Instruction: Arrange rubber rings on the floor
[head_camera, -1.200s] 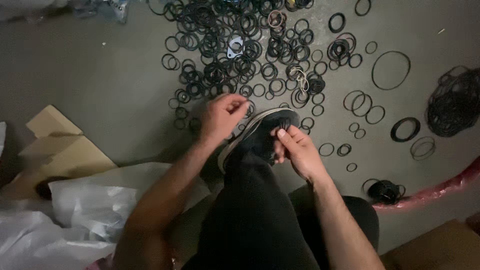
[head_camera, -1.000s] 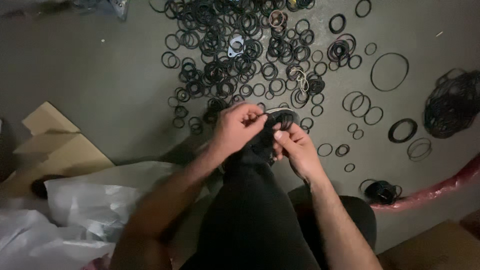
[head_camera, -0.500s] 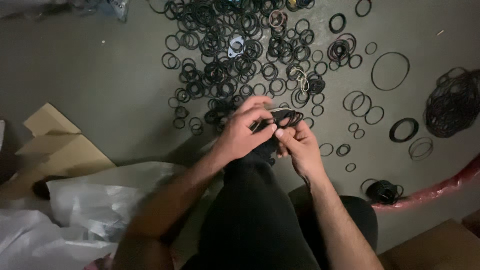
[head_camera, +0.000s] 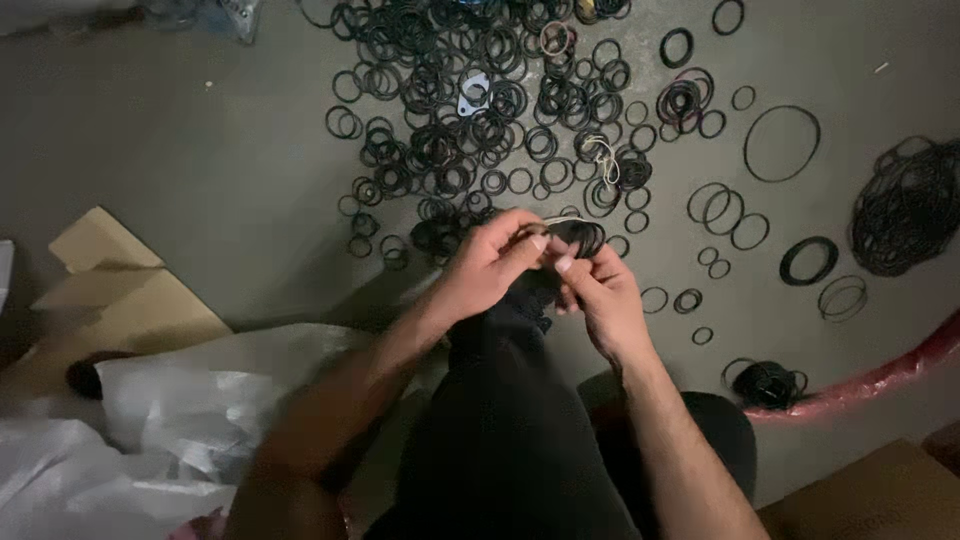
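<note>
Black rubber rings (head_camera: 578, 236), a small bunch, pinched between left hand (head_camera: 490, 265) and right hand (head_camera: 600, 292), fingers of both closed on it, above the raised dark-trousered knee (head_camera: 510, 330). Earlier apart, with the left reaching toward the heap of loose rings (head_camera: 470, 120) beyond the knee; now joined on the bunch. Ring count hidden by fingertips, pale band hard to make out.

The rings (head_camera: 480, 130) look like matt black rubber, smooth, as does the bunch (head_camera: 578, 236) at the fingers. The floor (head_camera: 200, 150) is dull grey concrete, slightly rough. Cardboard (head_camera: 120, 290) is matt brown; the plastic sheet (head_camera: 190, 400) is glossy, crinkled. The hose (head_camera: 880, 375) shines red.
</note>
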